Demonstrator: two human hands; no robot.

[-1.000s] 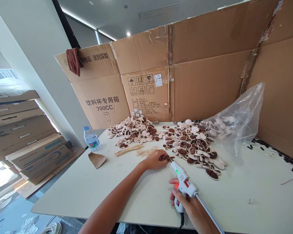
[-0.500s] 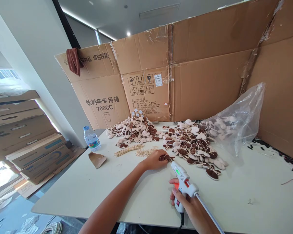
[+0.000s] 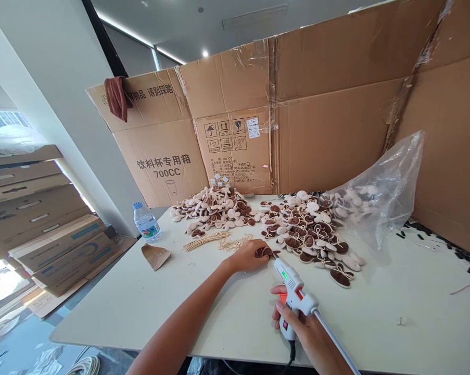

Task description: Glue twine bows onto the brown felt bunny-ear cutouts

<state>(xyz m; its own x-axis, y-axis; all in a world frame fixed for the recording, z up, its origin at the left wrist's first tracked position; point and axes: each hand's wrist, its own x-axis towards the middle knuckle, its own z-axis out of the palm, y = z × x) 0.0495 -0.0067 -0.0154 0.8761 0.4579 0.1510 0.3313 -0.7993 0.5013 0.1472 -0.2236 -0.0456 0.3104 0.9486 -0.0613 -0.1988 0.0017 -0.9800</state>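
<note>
The left hand [image 3: 251,255] rests on the table [image 3: 149,297] with its fingers closed on a small brown bow [image 3: 266,252], pinning it just at the near edge of the right-hand pile [image 3: 313,234] of brown and cream bows. The right hand [image 3: 297,325] is wrapped around the grip of a white glue gun [image 3: 293,291], its green lamp lit, the nozzle pointing at the bow and nearly touching the left fingertips.

That closeness is the worry. With the nozzle so near the pinching fingers, a squeeze could put hot glue on skin rather than on the bow, I'd judge. The bow sits against the pile, so stray glue might also catch a neighbour and stick two together. The cord drops off the table edge below the right hand; a snag there could jerk the gun sideways.

A second pile [image 3: 215,208] lies further left, with a bundle of pale sticks [image 3: 207,240] and a tangle of string [image 3: 235,242] in front of it. A water bottle [image 3: 146,223] stands near the left edge, beside a scrap of brown card [image 3: 155,255]. A clear bag [image 3: 379,192] slumps against the cardboard wall [image 3: 336,120].

I cannot see the nozzle tip clearly, nor whether glue is on the bow. The trigger finger is hidden behind the gun, and the right forearm is cut off by the frame.
</note>
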